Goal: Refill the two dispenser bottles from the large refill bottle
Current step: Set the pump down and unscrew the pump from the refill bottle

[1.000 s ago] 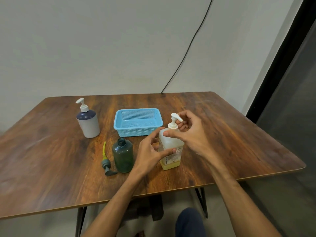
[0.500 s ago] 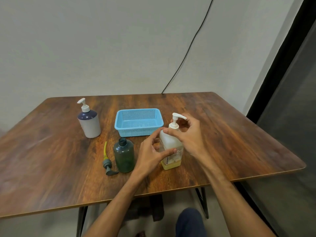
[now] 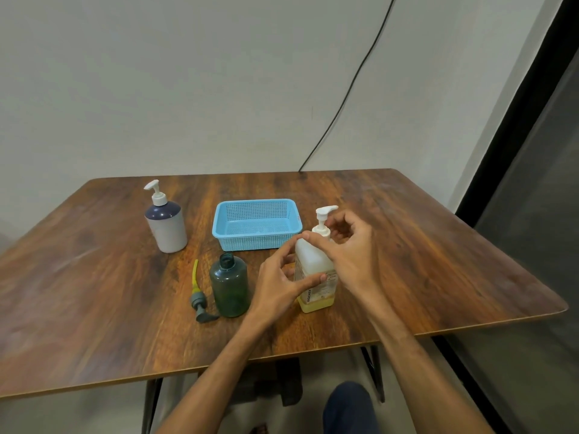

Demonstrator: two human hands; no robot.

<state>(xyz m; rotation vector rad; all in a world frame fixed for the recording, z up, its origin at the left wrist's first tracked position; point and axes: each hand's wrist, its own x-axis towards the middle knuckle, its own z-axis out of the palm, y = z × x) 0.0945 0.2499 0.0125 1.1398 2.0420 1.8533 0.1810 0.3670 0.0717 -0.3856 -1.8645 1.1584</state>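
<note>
Refill bottle, translucent with a shallow layer of yellow liquid at its base, stands upright on the tabletop near the front edge, right of centre. Its white pump is on the neck, nozzle pointing right. The left hand holds the bottle's body from the left, with the thumb laid across the label and the index finger reaching up to the shoulder. The right hand comes in from the right with its fingers curled round the collar at the foot of the pump, the index fingertip touching the collar's left side.

Just left of the left hand stands a dark green bottle, upright, its neck open and capless. Beside it on the left lies a grey pump head with its yellow tube pointing away from the person. Farther back and to the left is a white dispenser bottle with a navy top and a white pump fitted. A light blue perforated basket sits behind the green bottle and the refill bottle. A black cable runs down the wall to the tabletop's far edge.
</note>
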